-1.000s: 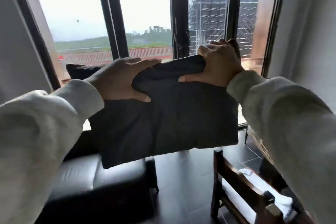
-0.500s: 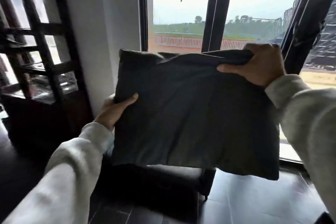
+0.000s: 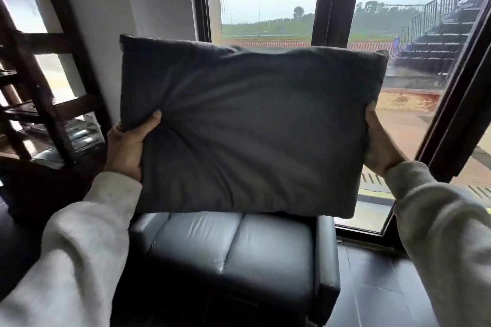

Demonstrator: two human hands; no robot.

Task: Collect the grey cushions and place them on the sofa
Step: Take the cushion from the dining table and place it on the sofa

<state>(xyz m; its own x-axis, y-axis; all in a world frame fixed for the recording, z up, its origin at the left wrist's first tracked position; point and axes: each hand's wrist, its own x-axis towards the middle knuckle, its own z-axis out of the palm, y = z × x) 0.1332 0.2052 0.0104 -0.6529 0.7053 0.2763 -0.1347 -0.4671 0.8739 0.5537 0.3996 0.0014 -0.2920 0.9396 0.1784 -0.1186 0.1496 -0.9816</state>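
A dark grey cushion (image 3: 252, 127) hangs upright in the air, filling the middle of the head view. My left hand (image 3: 127, 148) grips its left edge, thumb pressed into the front fabric. My right hand (image 3: 380, 146) clasps its right edge. Directly below the cushion stands the black leather sofa (image 3: 233, 252), its two-part seat showing under the cushion's lower edge. The cushion hides the sofa's backrest.
A dark wooden shelf unit (image 3: 47, 82) stands to the left against the white wall. Tall dark-framed windows (image 3: 326, 0) run behind the sofa and to the right. Dark tiled floor (image 3: 372, 287) lies to the right of the sofa.
My right hand has slid from the cushion's top corner down to its right edge. The cushion now hangs straighter and squarely over the sofa seat. The view has swung left and down.
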